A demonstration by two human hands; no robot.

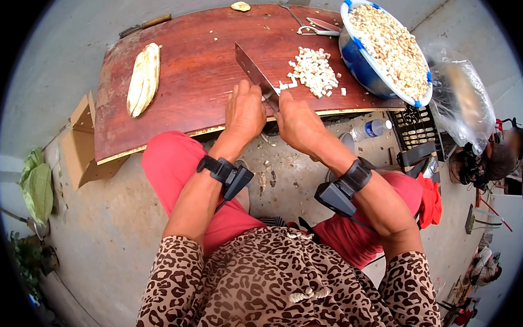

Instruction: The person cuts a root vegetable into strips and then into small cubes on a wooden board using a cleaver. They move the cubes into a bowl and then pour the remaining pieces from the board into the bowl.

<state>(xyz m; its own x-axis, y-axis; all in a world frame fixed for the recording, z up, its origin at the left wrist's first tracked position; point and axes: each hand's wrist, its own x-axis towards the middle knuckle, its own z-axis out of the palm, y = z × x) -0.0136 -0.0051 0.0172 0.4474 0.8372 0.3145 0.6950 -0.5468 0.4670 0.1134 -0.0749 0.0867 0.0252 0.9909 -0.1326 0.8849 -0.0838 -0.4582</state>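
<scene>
We see the right hand (297,123) closed around the handle of the knife (254,72). The handle itself is hidden, and the blade points away from the body over the board (189,74). The left hand (244,112) lies just beside the blade at the near edge of the board, with the fingers curled down. We cannot tell if it presses on something, because the hand covers that place. A pile of white cubes (313,71) lies to the right of the blade, near the bowl (357,62), which is full of the same cubes. A long peeled piece (144,78) lies well apart, on the left side of the board.

In our judgement the main danger is for the left fingers. They are very close to the blade, so a small slip could cut them. Both hands also work at the very edge of the board, above the knees, so a cube or the knife could fall off there. The pile touches almost the blade, so a wide stroke could push cubes onto the floor.
</scene>
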